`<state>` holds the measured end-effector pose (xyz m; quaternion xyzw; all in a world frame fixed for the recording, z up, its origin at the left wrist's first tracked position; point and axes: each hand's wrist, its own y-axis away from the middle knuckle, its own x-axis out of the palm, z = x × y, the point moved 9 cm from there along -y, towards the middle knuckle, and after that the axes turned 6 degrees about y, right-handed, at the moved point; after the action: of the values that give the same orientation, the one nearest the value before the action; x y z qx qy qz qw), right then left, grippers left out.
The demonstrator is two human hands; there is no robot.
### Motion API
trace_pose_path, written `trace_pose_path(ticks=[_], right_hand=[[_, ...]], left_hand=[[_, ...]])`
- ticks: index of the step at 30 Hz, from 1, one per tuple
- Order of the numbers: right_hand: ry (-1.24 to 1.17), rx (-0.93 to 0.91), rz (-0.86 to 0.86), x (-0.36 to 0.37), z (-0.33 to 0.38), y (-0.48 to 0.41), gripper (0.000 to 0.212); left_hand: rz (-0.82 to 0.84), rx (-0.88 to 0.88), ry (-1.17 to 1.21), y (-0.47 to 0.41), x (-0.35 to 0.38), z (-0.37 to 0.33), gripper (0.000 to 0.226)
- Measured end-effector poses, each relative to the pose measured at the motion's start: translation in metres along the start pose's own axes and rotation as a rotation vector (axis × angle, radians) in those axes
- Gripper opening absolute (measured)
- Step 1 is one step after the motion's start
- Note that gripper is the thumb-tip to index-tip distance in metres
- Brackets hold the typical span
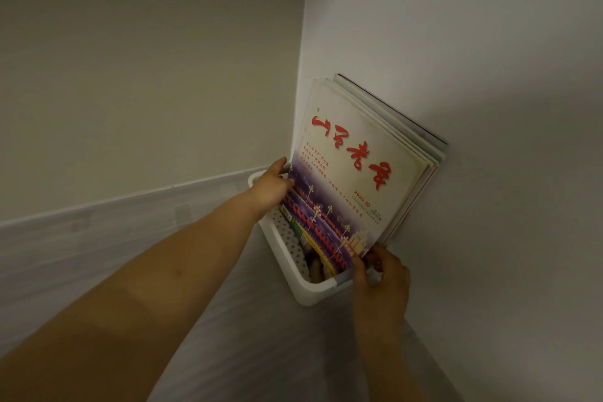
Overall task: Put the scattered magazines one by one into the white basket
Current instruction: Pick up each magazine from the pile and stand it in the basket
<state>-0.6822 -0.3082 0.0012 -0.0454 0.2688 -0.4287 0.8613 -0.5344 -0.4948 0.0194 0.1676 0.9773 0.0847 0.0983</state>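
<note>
A white perforated basket (287, 258) sits on the floor in the corner of two walls. Several magazines stand upright in it, leaning against the right wall. The front magazine (352, 173) has a cream cover with large red characters and a purple picture at its lower part. My left hand (272, 184) grips that magazine's left edge, over the basket's far end. My right hand (381, 274) pinches its lower right corner at the basket's near rim. The magazines behind it (421, 143) show only their edges.
A pale skirting strip (98, 215) runs along the left wall. Grey floor (261, 336) lies in front of the basket. The right wall (489, 75) is close beside the magazines.
</note>
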Motion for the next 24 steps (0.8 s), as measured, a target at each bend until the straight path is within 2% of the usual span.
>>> trace_pose_path(ticks=[6, 10, 16, 21, 24], right_hand=[[0.007, 0.001, 0.053, -0.003, 0.009, -0.001, 0.019], [0.054, -0.073, 0.071, -0.001, 0.021, -0.007, 0.017], [0.085, -0.078, 0.03, -0.016, 0.018, 0.004, 0.017], [0.076, -0.059, 0.086, -0.01, 0.034, 0.041, 0.018], [0.103, -0.129, 0.15, 0.009, 0.055, 0.093, 0.019]], left_hand=[[0.009, 0.051, -0.043, 0.023, -0.015, -0.003, 0.055], [-0.052, 0.084, -0.107, 0.041, -0.034, -0.001, 0.049], [-0.142, 0.133, -0.254, 0.088, -0.064, 0.022, 0.041], [-0.139, 0.113, -0.314, 0.15, -0.102, 0.053, 0.035], [-0.175, 0.065, -0.373, 0.196, -0.144, 0.085, 0.032]])
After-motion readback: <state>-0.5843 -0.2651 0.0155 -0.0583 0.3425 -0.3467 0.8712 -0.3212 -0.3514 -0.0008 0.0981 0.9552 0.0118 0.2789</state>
